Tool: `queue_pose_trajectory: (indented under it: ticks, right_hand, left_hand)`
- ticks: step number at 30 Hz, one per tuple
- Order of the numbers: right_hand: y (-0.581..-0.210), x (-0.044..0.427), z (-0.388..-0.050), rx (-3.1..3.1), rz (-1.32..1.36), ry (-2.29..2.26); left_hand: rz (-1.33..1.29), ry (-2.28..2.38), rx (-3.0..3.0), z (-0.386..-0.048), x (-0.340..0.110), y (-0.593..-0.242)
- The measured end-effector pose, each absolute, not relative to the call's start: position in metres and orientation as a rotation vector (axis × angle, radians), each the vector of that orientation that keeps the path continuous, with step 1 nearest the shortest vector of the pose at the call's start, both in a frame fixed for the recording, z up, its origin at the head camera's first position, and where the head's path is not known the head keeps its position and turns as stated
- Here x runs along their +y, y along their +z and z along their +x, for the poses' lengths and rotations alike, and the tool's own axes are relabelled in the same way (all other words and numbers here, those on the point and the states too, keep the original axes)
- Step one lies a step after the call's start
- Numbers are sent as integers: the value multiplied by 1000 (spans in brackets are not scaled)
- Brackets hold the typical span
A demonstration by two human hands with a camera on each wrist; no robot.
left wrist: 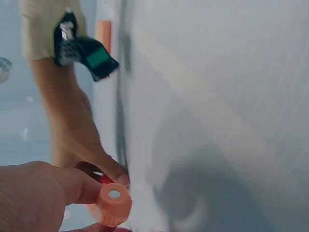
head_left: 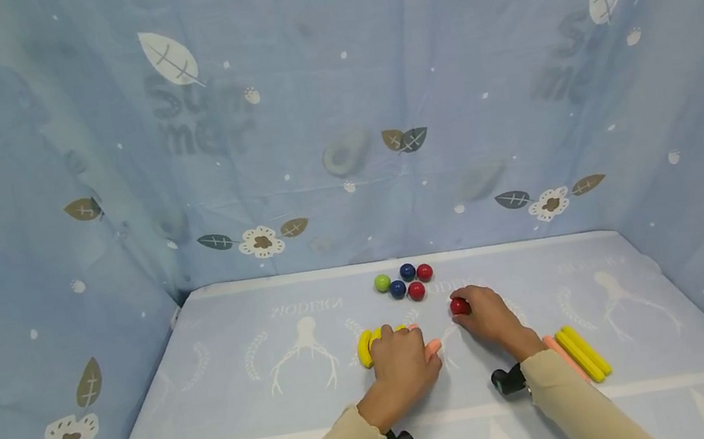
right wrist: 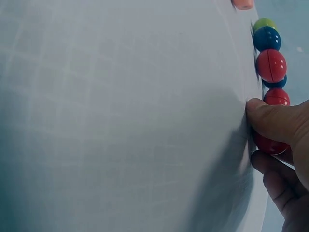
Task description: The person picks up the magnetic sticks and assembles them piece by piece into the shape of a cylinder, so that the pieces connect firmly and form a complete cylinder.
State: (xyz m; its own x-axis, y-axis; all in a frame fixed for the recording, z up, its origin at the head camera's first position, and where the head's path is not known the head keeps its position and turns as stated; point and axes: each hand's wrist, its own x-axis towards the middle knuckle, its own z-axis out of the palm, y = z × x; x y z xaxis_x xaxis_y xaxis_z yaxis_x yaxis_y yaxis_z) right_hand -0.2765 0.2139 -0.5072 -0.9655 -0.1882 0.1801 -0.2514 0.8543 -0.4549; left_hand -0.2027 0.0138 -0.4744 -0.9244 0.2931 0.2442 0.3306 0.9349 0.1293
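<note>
With our right hand (head_left: 490,317) we pinch a red ball (head_left: 460,306) low at the bench (head_left: 218,424), near five other balls (head_left: 398,289); our left hand (head_left: 402,362) grips a salmon stick (head_left: 432,348) beside yellow pieces (head_left: 364,350).

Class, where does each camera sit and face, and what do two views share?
Head: worn there, facing forward and down at the tabletop; left hand, right hand, sleeves show.
Left wrist: worn there, facing left hand and orange stick; right hand beyond.
Right wrist: worn there, facing right hand holding a red ball.
Head and right wrist share that ball.
</note>
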Motion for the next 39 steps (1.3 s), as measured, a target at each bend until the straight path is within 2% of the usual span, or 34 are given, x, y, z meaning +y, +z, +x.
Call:
queue_pose_trajectory:
  ticks: [6, 14, 22, 30, 39]
  right_hand:
    - [-507, 215, -274, -2862, 398, 718]
    - [-507, 215, -270, -2923, 306, 724]
    - [-499, 212, -256, -2846, 429, 744]
    - [-497, 198, -226, -2844, 531, 800]
    - [-497, 188, -192, -2811, 775, 860]
  left_hand:
    - [-460, -394, -2939, -178, -3, -471]
    - [-465, -504, -2986, -150, -21, -481]
    - [-470, -534, -2989, -145, -24, -492]
    - [-453, -536, -2961, -141, -25, -498]
    - [-446, -538, -2922, -138, -26, -504]
